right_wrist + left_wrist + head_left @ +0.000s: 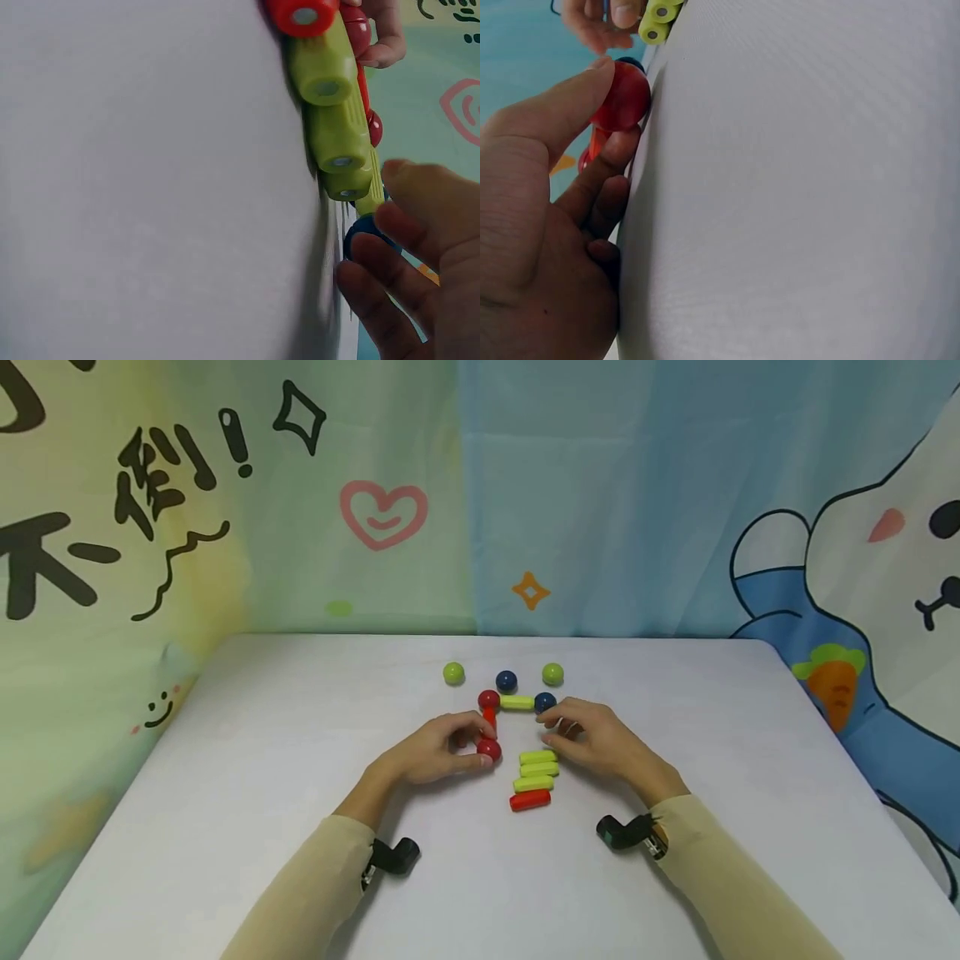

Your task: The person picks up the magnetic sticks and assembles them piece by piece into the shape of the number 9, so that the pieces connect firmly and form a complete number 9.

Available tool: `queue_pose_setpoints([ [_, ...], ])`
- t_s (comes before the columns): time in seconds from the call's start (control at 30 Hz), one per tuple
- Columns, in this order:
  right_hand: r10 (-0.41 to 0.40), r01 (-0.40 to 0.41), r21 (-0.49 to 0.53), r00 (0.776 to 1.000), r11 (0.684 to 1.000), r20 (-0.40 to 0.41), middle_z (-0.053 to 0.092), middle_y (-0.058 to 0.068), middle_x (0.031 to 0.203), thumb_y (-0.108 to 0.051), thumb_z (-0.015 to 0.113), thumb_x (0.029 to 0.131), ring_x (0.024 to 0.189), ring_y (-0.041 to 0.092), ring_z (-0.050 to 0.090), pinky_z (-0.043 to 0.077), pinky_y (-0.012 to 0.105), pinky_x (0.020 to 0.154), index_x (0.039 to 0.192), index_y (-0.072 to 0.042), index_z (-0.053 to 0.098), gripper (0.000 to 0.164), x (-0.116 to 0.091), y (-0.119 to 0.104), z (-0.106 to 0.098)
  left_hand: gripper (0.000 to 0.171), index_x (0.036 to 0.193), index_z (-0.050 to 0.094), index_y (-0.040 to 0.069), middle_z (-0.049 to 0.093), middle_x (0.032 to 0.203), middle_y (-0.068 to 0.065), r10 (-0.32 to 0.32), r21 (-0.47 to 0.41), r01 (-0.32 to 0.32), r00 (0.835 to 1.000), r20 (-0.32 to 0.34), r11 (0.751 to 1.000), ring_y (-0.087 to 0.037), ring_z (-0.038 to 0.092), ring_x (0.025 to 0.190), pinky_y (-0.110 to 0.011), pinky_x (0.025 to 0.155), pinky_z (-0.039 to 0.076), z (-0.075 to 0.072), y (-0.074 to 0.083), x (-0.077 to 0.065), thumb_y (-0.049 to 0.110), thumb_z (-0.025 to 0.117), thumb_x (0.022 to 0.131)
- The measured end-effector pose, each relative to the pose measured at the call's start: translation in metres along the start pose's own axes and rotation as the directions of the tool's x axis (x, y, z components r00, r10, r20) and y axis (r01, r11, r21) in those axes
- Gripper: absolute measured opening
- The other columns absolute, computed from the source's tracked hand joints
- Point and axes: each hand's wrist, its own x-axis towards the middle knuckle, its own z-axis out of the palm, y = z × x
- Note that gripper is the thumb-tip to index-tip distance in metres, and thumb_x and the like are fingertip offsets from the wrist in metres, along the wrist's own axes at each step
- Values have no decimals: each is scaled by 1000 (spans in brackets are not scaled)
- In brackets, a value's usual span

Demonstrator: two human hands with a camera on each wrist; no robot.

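My left hand (438,749) pinches a red ball (489,749) between thumb and fingers; the left wrist view shows that ball (624,97) close up. A red rod (490,718) runs from it to a second red ball (488,699). From there a yellow-green rod (517,702) reaches a dark blue ball (545,702). Beside this blue ball is my right hand (596,739), its fingers loosely bent and the thumb apart from them. Whether the fingertips touch the ball (367,234) I cannot tell, since they partly cover it in the right wrist view.
Several loose yellow-green rods (538,769) lie in a stack-like row between the hands, with a red rod (530,800) nearest me. Farther back sit another blue ball (506,682) and two green balls, left (453,673) and right (552,674). A printed curtain hangs behind the white table (225,793).
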Motion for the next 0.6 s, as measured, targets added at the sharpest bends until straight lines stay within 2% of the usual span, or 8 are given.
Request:
queue_pose_setpoints([
  [0.1,-23,23,3,1000,1000,3,69,-4,101,-12,77,92,88,11,64,58,35,79,109,-11,73,18,-2,0,-1,29,117,65,28,61,105,7,8,1,-8,1000,-5,1000,-15,54,103,-32,92,46,0,0,1,25,78,92],
  [0.33,-72,72,10,996,997,42,69,-10,95,-13,78,90,84,7,63,56,33,76,104,-13,74,14,-5,-1,1,31,118,65,27,61,107,6,-13,13,13,1000,-5,1000,-15,54,105,-32,95,46,-1,-1,-1,23,80,90],
  [0.6,-68,71,-23,993,997,97,71,-14,95,-13,79,90,84,4,62,56,28,78,99,-19,77,11,-6,-3,-2,31,118,65,26,61,105,7,11,14,-11,1000,-7,1000,-14,54,102,-31,93,46,-1,-1,0,24,79,91],
])
